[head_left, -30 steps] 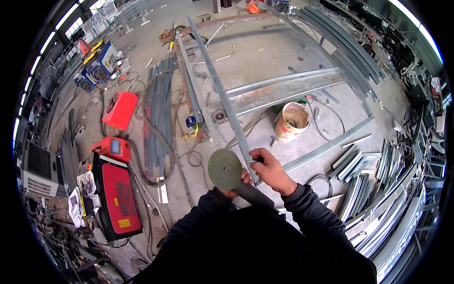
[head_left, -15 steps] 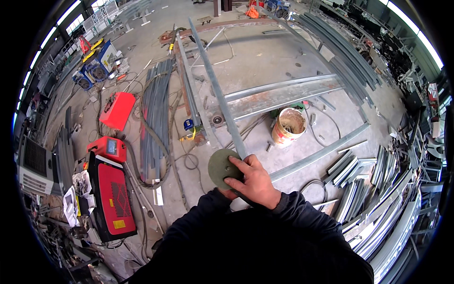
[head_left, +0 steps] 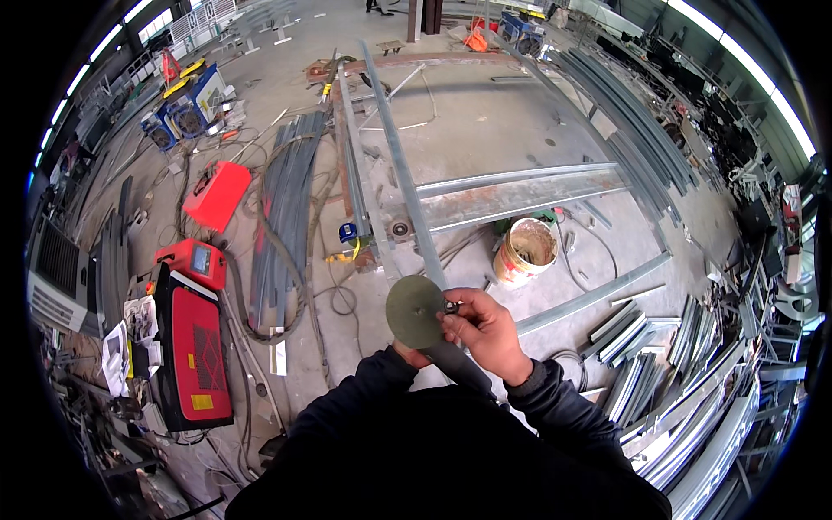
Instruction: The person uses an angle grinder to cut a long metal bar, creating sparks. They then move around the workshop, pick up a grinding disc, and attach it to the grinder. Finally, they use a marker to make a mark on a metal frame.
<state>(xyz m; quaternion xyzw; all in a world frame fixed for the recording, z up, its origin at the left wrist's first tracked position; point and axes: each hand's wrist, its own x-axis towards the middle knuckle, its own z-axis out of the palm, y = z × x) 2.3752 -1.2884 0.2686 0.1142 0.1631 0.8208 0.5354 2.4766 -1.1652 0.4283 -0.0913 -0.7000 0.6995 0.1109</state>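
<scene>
Fingers of the right hand [head_left: 494, 336] have come off the face of the disc [head_left: 411, 316] since half a second ago; I now see that grip pinched narrow on a small metal piece [head_left: 451, 307] at the disc's right edge. From my end, the round grey-green disc faces the camera, held above the floor [head_left: 485, 130]. Only part of the left hand [head_left: 411, 354] shows below the disc, so I cannot tell how its grip closes. A dark tool [head_left: 460, 365] slants from under the disc toward the torso. Beyond the hands I have a steel bar [head_left: 397, 156], with a bucket [head_left: 513, 266] standing to its right and a blue tape measure [head_left: 347, 231] to its left.
</scene>
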